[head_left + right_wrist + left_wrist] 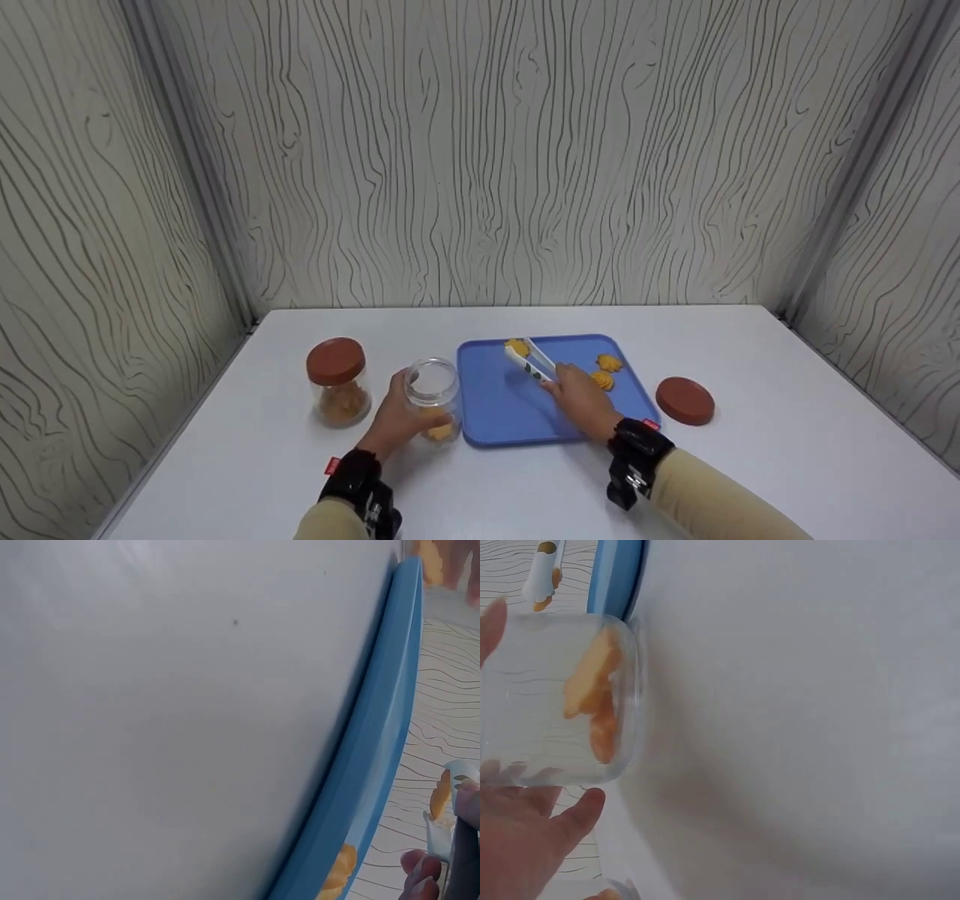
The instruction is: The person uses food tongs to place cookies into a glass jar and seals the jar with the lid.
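My left hand (397,418) grips an open clear jar (432,381) at the tray's left edge, fingers and thumb around its sides. A few orange cookies (594,679) lie at the bottom of the jar in the left wrist view. White tongs (529,363) with a dark printed pattern are held in my right hand (587,401) over the blue tray (510,412). Between the tong tips is a scalloped cookie (440,795), which overlaps the tray's far edge in the head view. Two more cookies (609,363) lie on the tray's right side.
A second jar (342,397) with a red-brown lid (335,361) and cookies inside stands to the left of my left hand. Another red-brown lid (685,400) lies on the white table (780,450) right of the tray. Wood-grain panels (480,165) enclose the back and sides.
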Tool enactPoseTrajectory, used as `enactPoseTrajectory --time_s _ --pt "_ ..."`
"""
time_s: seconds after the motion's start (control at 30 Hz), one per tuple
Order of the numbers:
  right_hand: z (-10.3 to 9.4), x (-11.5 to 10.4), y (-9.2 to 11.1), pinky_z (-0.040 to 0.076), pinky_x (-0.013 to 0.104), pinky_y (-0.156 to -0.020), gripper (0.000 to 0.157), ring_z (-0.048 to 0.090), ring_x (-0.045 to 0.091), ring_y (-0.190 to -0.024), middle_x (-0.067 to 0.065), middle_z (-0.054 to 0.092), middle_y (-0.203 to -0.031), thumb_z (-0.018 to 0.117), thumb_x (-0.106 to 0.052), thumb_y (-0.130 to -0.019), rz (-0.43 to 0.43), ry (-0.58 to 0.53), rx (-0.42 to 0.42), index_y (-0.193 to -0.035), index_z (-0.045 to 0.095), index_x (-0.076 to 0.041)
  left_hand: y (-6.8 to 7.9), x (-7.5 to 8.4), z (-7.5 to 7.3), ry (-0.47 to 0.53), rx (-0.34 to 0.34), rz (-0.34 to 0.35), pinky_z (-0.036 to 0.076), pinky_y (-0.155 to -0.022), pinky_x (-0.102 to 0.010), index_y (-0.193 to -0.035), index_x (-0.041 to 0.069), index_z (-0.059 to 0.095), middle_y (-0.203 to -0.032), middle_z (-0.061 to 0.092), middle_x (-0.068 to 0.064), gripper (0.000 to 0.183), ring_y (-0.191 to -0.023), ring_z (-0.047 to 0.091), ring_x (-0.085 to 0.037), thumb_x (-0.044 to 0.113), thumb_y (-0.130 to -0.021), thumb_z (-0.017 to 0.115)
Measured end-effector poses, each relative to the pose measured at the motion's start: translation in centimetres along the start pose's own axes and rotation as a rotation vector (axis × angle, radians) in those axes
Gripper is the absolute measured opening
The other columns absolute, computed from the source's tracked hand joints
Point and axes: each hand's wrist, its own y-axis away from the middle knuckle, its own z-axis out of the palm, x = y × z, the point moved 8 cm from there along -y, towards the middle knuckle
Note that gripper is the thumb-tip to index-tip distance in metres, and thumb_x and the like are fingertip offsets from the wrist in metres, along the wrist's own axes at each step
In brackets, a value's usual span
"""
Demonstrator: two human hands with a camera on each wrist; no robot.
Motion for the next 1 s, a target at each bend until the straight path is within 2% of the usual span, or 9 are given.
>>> enactPoseTrajectory --time_s 0.23,0.53,1.0 --pt "-0.5 -0.2 0.9 0.043 0.037 -0.060 0.016 0.047 0.019 -0.068 0.007 0.054 -0.078 0.063 -0.015 -0.094 -0.028 -0.024 0.027 -0.091 0.058 0.000 0.0 0.0 0.1 -0.037 -0.024 -0.041 0.033 -0.106 -0.056 -0.145 0.000 0.023 -0.143 0.041 -0.022 0.101 -0.129 0.041 -0.037 0.024 -0.070 0.088" --pt "-0.9 -0.7 1.8 0.045 0.039 -0.062 0.014 0.047 0.018 -0.069 0.006 0.052 -0.078 0.063 -0.013 -0.093 -0.057 -0.036 0.038 -0.089 0.058 -0.001 0.0 0.2 0.0 -0.036 -0.018 -0.011 0.035 -0.105 -0.055 -0.146 0.000 0.025 -0.141 0.043 -0.023 0.100 -0.127 0.043 -0.038 0.019 -0.070 0.087" --pt "-2.2 -1.0 2.9 0.043 0.035 -0.064 0.023 0.048 0.017 -0.070 0.003 0.051 -0.080 0.061 -0.016 -0.096 -0.035 -0.061 0.011 -0.107 0.060 0.004 0.1 0.2 -0.2 -0.015 -0.012 -0.012 0.035 -0.105 -0.056 -0.145 0.000 0.026 -0.141 0.043 -0.023 0.101 -0.126 0.043 -0.039 0.018 -0.068 0.088"
